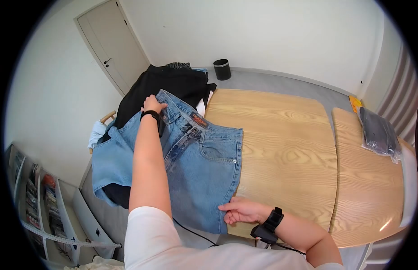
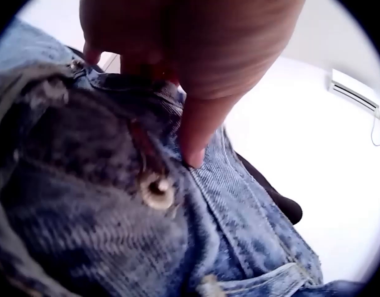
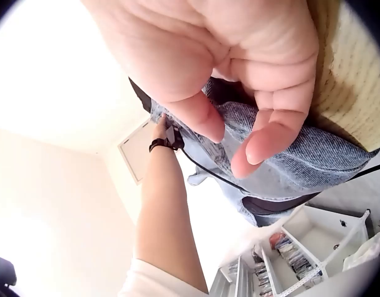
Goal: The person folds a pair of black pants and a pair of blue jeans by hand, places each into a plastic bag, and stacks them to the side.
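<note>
Blue denim jeans (image 1: 195, 180) lie over the left part of the wooden table, with their waistband toward the far side. My left hand (image 1: 153, 105) grips the waistband at its left end; in the left wrist view the thumb of that hand (image 2: 214, 55) presses on the denim (image 2: 227, 204), its other fingers partly hidden behind. Beside the near right edge of the jeans is my right hand (image 1: 245, 210), its index finger touching that edge. The right wrist view has this hand (image 3: 239, 68) with loosely bent fingers, thumb apart, over the denim (image 3: 326, 148).
Black clothing (image 1: 173, 83) is heaped behind the jeans. A dark item in a clear bag (image 1: 380, 132) lies on the right part of the wooden table (image 1: 290, 157). Shelves (image 1: 60, 211) stand at the lower left, a black bin (image 1: 222, 70) beyond the table. A cable runs below the jeans.
</note>
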Demonstrator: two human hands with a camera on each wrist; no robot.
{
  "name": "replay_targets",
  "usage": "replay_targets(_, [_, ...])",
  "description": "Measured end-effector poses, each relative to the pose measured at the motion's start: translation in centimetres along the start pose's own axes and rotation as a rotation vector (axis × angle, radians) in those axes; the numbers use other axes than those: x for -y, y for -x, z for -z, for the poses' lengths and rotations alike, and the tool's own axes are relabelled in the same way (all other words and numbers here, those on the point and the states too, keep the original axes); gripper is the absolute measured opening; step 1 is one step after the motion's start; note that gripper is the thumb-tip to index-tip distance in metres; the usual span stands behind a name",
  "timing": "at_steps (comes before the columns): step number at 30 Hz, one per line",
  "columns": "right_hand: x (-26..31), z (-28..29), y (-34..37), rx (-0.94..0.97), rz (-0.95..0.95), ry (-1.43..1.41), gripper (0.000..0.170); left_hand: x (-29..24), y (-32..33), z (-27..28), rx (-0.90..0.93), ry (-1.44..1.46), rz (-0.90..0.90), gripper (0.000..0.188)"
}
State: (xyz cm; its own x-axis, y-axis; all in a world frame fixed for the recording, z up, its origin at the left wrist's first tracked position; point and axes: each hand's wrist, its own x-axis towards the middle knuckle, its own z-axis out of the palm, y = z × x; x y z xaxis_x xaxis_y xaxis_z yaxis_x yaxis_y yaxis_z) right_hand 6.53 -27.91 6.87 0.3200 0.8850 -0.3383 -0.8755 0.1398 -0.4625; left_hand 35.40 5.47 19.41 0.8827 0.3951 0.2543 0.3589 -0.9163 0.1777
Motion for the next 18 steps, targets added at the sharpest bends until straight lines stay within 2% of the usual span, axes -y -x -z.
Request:
replay_targets(1, [0.0, -0.1, 0.1, 0.000, -0.007, -0.008, 0.024, 0.2, 0.0, 0.5, -0.021, -0.003, -0.012, 0.055])
replay_targets(3, [-0.1, -0.2, 0.1, -0.019, 0.044, 0.038, 0.022, 0.8, 0.8, 2.5, -0.047, 0.047, -0.175, 0.045])
replay_targets(5, [-0.5, 0.7, -0.5, -0.056, 0.017, 0.072, 0.021, 2.0, 1.0, 4.8, -0.037, 0.068, -0.424, 0.038])
replay_targets(7, [-0.7, 0.6, -0.5, -0.097, 0.064, 0.115, 0.020, 3.1, 3.8, 7.3, -0.097, 0.303, -0.488, 0.031])
replay_targets(9, [-0.9, 0.8, -0.7, -0.146, 0.096, 0.137, 0.023, 3.5, 8.9, 11.8, -0.029, 0.516, -0.572, 0.029])
replay_targets(11, [-0.7, 0.4, -0.4, -0.191, 0.141, 0.172, 0.026, 3.7, 14.9, 16.1, -0.046, 0.599, -0.621, 0.026])
replay_targets(13, [0.1, -0.6, 0.5, -0.362, 0.214, 0.271, 0.037, 4.0, 21.7, 21.2, -0.111, 0.538, -0.621, 0.024])
replay_targets(14, [0.2, -1.8, 1.1, -0.486, 0.289, 0.324, 0.049, 4.9, 24.1, 23.2, -0.175, 0.496, -0.617, 0.024])
replay_targets(15, [0.3, -3.2, 1.8, -0.471, 0.282, 0.345, 0.049, 5.9, 26.6, 25.3, -0.190, 0.511, -0.608, 0.023])
replay_targets(16, [0.4, -4.6, 2.4, -0.555, 0.545, 0.335, 0.052, 6.9, 28.9, 27.0, -0.191, 0.613, -0.598, 0.021])
replay_targets(17, [0.6, -5.4, 2.8, -0.632, 0.812, 0.315, 0.055, 7.7, 31.4, 28.9, -0.218, 0.584, -0.561, 0.020])
replay_targets(18, [1.2, -4.2, 2.3, -0.612, 0.932, 0.269, 0.063, 9.0, 33.2, 30.3, -0.244, 0.627, -0.546, 0.020])
